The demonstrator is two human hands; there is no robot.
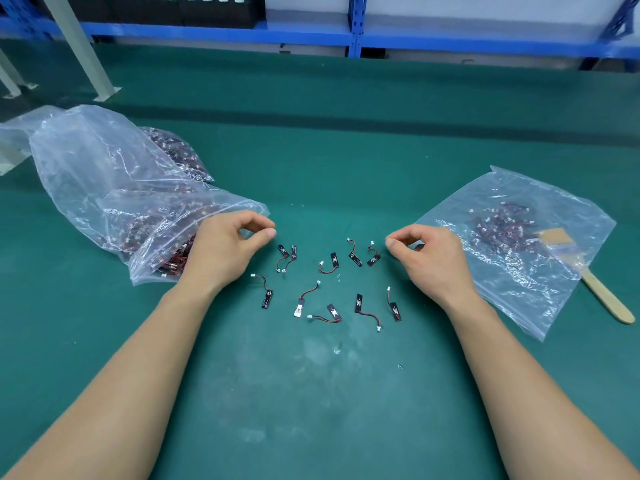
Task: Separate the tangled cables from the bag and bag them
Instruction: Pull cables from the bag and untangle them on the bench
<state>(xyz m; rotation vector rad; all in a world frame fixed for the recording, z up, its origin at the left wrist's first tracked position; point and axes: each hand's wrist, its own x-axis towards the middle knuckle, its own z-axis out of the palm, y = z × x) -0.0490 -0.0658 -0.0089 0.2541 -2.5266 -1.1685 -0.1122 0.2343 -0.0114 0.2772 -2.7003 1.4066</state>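
Note:
Several small cables, each a short red-black wire with a black strip and a white plug, lie spread apart on the green mat between my hands. A large clear bag at the left holds a tangled mass of the same cables. A flatter clear bag at the right holds a smaller pile. My left hand hovers by the left bag's mouth, fingers loosely curled, holding nothing. My right hand hovers at the right bag's edge, also loosely curled and empty.
A wooden-handled brush lies partly under the right bag. The green mat carries faint white smudges and tiny scraps. Blue shelving runs along the far side, and grey metal legs stand at the back left.

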